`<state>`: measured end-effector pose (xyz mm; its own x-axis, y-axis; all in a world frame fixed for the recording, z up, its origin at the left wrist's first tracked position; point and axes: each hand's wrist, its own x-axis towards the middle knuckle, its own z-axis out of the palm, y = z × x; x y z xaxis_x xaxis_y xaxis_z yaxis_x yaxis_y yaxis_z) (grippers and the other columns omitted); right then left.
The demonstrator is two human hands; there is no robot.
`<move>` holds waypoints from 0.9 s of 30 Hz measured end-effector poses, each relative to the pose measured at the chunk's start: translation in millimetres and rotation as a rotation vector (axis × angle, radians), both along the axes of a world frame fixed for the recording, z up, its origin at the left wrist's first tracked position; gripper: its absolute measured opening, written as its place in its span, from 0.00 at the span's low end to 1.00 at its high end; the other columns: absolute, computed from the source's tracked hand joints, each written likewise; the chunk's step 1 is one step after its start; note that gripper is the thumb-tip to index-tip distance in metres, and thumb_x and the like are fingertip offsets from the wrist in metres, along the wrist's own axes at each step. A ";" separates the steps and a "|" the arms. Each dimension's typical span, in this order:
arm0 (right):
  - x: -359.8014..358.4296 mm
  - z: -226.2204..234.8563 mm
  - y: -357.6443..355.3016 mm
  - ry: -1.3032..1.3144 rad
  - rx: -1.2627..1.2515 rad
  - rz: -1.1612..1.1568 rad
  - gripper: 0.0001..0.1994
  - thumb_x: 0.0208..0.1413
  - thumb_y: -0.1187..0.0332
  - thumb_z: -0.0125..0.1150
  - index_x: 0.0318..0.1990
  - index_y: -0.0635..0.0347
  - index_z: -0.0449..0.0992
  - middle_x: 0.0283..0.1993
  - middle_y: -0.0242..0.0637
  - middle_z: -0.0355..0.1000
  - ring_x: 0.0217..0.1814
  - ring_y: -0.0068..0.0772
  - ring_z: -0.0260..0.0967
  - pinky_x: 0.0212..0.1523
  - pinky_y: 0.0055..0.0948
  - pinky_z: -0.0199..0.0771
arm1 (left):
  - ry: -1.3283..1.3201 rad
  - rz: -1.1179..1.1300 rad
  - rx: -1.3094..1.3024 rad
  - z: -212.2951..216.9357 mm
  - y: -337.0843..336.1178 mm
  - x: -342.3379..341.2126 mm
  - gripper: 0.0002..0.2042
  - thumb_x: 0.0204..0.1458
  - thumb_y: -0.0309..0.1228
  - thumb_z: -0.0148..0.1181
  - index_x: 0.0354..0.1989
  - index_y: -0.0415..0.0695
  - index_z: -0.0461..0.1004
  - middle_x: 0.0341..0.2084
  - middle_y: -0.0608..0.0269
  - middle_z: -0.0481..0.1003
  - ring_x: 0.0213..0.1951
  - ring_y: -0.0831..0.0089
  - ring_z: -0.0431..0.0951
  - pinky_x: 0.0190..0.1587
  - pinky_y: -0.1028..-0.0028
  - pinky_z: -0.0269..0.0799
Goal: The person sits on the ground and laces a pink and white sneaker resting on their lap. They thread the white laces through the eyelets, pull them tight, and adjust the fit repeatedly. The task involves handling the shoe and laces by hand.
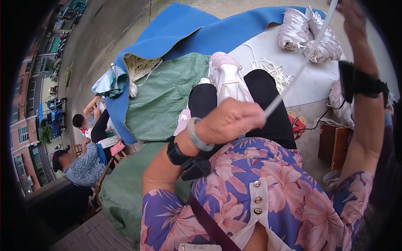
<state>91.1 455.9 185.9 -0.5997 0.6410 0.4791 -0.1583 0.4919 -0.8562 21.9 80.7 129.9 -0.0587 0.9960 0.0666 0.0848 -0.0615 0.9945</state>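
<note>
My left hand is closed in front of my lap, its fingers pinched on a flat white shoelace. The lace runs taut up to the top right, where my right hand is raised with its fingers closed at the other end, partly cut off by the picture's edge. Between my knees rests a pink and white sneaker, toe pointing away. My left hand covers its near end, and whether the lace passes through it cannot be made out. Part of another pale pink shoe shows beside my left leg.
Bundled pink-white sneakers and loose white laces lie on a white sheet. Green cloth and a blue mat spread ahead, with a lace bundle. A brown box stands right; two people sit left.
</note>
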 end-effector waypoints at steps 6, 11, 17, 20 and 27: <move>-22.5 -148.7 -77.6 -0.363 -0.681 0.403 0.11 0.55 0.62 0.49 0.33 0.62 0.71 0.26 0.32 0.67 0.25 0.23 0.63 0.28 0.25 0.65 | -0.076 -0.293 -0.020 -25.3 0.8 20.7 0.10 0.57 0.32 0.50 0.29 0.37 0.71 0.15 0.59 0.67 0.18 0.73 0.66 0.23 0.76 0.61; -28.0 -185.0 -191.2 -0.575 0.117 0.507 0.08 0.51 0.64 0.53 0.29 0.58 0.70 0.22 0.33 0.66 0.21 0.28 0.65 0.25 0.28 0.66 | -0.073 -0.329 0.009 -31.2 3.6 20.2 0.11 0.57 0.33 0.49 0.29 0.37 0.70 0.14 0.59 0.65 0.17 0.72 0.65 0.22 0.75 0.61; -49.1 -160.0 -233.7 -0.744 0.817 0.586 0.04 0.46 0.69 0.52 0.28 0.58 0.70 0.27 0.39 0.72 0.32 0.41 0.73 0.31 0.37 0.72 | -0.107 -0.372 -0.027 -31.5 3.9 19.4 0.12 0.58 0.34 0.48 0.27 0.37 0.68 0.14 0.59 0.64 0.17 0.72 0.63 0.23 0.74 0.62; -55.3 -155.8 -239.9 -0.745 1.052 0.664 0.03 0.46 0.72 0.51 0.28 0.56 0.72 0.26 0.35 0.73 0.30 0.37 0.74 0.27 0.34 0.73 | -0.107 -0.347 0.008 -31.6 3.8 21.3 0.13 0.58 0.34 0.47 0.26 0.37 0.68 0.14 0.60 0.65 0.17 0.73 0.64 0.24 0.74 0.62; -66.6 -143.6 -254.5 -0.744 1.360 0.864 0.02 0.44 0.73 0.51 0.25 0.61 0.68 0.24 0.38 0.71 0.26 0.36 0.73 0.23 0.32 0.71 | -0.143 -0.333 0.023 -34.2 1.5 25.2 0.13 0.57 0.34 0.47 0.24 0.37 0.66 0.13 0.60 0.63 0.16 0.72 0.62 0.23 0.73 0.60</move>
<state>24.5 201.4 42.3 -0.8368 -0.5259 -0.1520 -0.5371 0.8425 0.0416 47.1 82.2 95.7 0.2585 0.9604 0.1035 -0.0833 -0.0846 0.9929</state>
